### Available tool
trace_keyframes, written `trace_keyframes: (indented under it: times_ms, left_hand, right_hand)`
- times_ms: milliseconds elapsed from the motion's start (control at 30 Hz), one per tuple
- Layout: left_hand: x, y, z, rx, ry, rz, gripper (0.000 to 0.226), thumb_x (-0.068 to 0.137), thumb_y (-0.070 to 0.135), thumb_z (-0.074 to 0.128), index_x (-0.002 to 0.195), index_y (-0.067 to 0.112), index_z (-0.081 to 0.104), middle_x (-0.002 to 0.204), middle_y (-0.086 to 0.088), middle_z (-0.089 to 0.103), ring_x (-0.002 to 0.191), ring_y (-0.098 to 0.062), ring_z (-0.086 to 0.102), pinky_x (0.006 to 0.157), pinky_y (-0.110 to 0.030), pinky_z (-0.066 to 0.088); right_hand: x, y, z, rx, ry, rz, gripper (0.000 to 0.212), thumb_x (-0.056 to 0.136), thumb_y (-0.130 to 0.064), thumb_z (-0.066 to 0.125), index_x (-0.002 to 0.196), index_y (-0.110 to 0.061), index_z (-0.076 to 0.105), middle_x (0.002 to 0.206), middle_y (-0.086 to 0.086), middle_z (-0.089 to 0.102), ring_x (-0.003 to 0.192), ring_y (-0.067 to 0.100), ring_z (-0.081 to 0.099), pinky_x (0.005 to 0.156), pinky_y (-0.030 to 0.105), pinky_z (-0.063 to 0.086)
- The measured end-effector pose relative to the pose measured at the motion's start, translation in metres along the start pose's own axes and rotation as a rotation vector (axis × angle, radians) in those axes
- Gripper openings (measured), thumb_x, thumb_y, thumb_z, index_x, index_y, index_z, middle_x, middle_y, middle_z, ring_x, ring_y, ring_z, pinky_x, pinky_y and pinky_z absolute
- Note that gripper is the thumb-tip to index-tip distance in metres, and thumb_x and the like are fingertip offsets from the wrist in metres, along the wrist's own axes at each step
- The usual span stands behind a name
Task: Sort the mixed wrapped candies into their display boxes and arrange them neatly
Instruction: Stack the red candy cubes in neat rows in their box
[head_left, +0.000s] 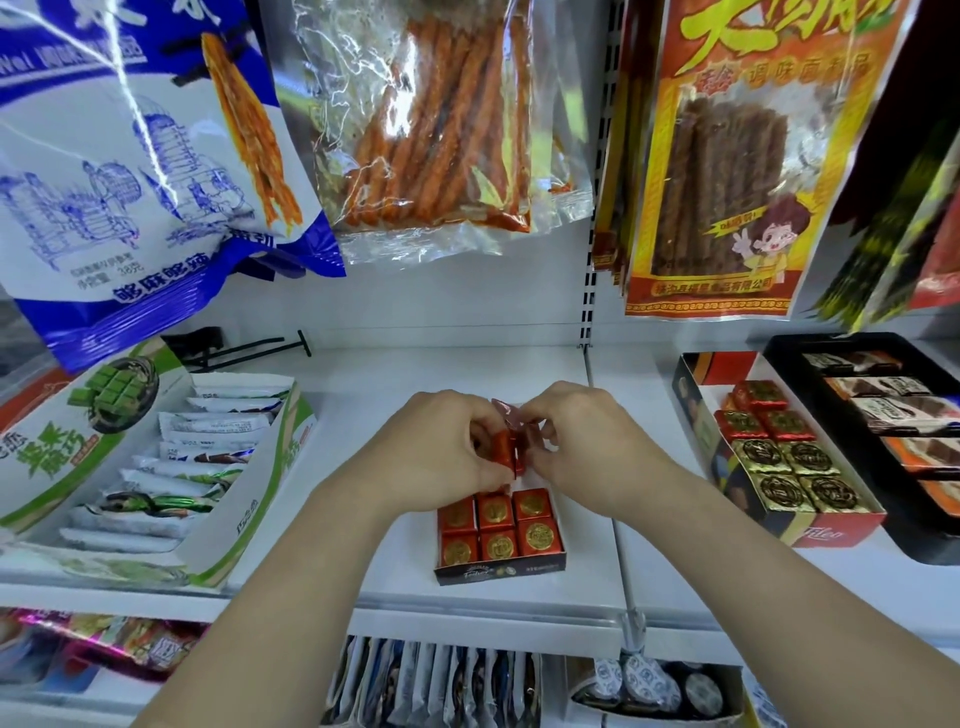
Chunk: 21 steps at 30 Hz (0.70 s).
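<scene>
A small dark display box (498, 569) sits at the shelf's middle front, with two rows of red square candies (498, 527) with gold seals in it. Just above the box's far end, my left hand (441, 452) and my right hand (587, 447) meet and both pinch a few red wrapped candies (506, 447), held on edge between the fingertips. To the right stands a red box (841, 532) holding several red candies at the back (758, 410) and gold candies in front (800, 475).
A green and white box (249, 525) of long white-wrapped bars stands at the left. A black tray (893, 452) of brown packets is at the far right. Snack bags (431, 124) hang overhead. More packets fill the shelf below (431, 680).
</scene>
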<state>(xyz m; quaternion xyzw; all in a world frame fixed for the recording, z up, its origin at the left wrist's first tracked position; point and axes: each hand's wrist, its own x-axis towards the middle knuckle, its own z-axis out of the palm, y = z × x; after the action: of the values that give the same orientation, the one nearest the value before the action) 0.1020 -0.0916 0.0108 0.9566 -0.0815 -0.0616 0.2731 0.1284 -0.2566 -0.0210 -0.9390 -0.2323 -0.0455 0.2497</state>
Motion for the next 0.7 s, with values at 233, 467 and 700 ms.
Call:
trace_keyframes:
  times_ms: [233,467,700]
  left_hand:
    - [-0.004,0.0,-0.002,-0.101,0.007,0.0,0.022,0.069,0.023,0.08,0.085,0.031,0.069,0.073,0.015,0.066,0.058,0.006,0.056,0.058,-0.014,0.046]
    - [-0.006,0.003,0.0,-0.027,0.063,0.079,0.025,0.07,0.027,0.076,0.088,0.039,0.063,0.085,0.013,0.059,0.077,-0.001,0.057,0.073,-0.023,0.052]
    - [-0.01,0.007,0.002,-0.182,0.082,0.065,0.028,0.07,0.019,0.081,0.09,0.031,0.066,0.079,0.012,0.068,0.07,0.0,0.064,0.07,-0.025,0.056]
  right_hand:
    - [0.0,0.003,0.001,-0.021,-0.068,-0.024,0.028,0.084,-0.018,0.061,0.11,-0.026,0.068,0.105,-0.003,0.06,0.101,0.018,0.052,0.086,0.031,0.046]
    - [-0.004,-0.011,-0.027,0.549,-0.14,0.212,0.009,0.089,-0.035,0.063,0.093,-0.029,0.068,0.072,-0.008,0.071,0.065,-0.001,0.065,0.058,0.008,0.043]
    - [-0.009,-0.012,-0.029,0.86,-0.203,0.332,0.014,0.084,-0.015,0.071,0.096,-0.009,0.071,0.078,0.015,0.073,0.064,0.013,0.067,0.056,0.016,0.05]
